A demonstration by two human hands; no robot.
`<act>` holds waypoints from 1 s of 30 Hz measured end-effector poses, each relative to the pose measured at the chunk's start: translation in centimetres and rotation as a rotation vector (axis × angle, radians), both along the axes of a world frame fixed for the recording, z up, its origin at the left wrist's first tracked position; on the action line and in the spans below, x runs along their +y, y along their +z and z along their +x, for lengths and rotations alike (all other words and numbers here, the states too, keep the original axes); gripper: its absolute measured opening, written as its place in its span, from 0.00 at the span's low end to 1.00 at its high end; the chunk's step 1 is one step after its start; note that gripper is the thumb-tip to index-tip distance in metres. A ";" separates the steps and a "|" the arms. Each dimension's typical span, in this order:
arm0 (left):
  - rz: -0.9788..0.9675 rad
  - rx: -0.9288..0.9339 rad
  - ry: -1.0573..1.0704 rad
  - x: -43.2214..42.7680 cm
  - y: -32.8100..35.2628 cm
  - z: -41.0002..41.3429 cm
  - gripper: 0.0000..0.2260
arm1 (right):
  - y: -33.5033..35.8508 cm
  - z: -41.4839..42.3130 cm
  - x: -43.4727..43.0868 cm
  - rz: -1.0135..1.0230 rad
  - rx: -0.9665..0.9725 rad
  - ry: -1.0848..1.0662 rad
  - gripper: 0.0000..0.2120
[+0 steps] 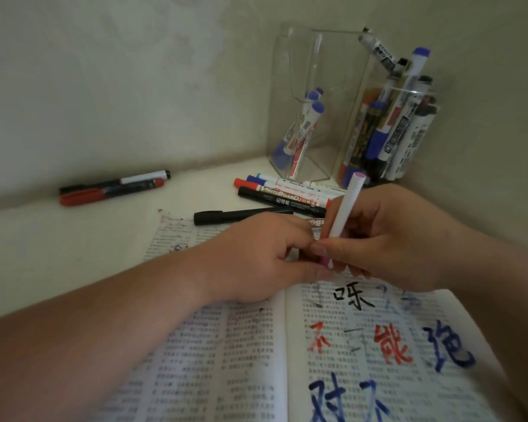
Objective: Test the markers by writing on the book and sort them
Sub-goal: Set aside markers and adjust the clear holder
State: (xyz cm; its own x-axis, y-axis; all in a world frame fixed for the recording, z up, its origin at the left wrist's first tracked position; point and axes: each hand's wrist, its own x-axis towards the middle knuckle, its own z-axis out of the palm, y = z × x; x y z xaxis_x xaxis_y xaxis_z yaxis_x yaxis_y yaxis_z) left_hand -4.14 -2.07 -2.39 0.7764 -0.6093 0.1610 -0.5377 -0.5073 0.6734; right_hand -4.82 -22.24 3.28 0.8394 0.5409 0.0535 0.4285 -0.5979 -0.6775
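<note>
An open printed book lies in front of me, its right page covered with black, red and blue handwritten characters. My right hand grips a white marker with a pink end, held nearly upright over the top of the right page. My left hand meets it at the marker's lower end, fingers pinched around the pink tip part; whether that is a cap I cannot tell.
Loose markers lie beyond the book, plus a black pen. Two more, red and black, rest at the left by the wall. A clear angled box holds blue-capped markers; a clear cup holds several.
</note>
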 end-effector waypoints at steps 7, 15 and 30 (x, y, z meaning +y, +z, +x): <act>-0.068 0.016 0.163 1.2 3.9 -0.1 0.04 | 1.8 0.7 0.3 0.561 -0.004 -0.143 0.14; 0.278 -0.092 0.382 11.1 10.6 -1.3 0.04 | 6.0 2.4 4.5 0.055 -0.115 -0.038 0.04; 0.355 -0.317 0.965 21.4 3.3 -1.0 0.18 | 1.9 7.6 18.0 -0.478 -0.448 -0.042 0.10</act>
State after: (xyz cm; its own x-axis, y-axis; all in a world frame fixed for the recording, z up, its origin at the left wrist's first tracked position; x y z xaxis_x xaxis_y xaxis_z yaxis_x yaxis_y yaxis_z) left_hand -5.19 19.33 0.86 0.9083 0.1870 0.3743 0.0701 -0.9499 0.3045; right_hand 2.77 -4.29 5.14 0.8126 0.5591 0.1647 0.5772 -0.8111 -0.0945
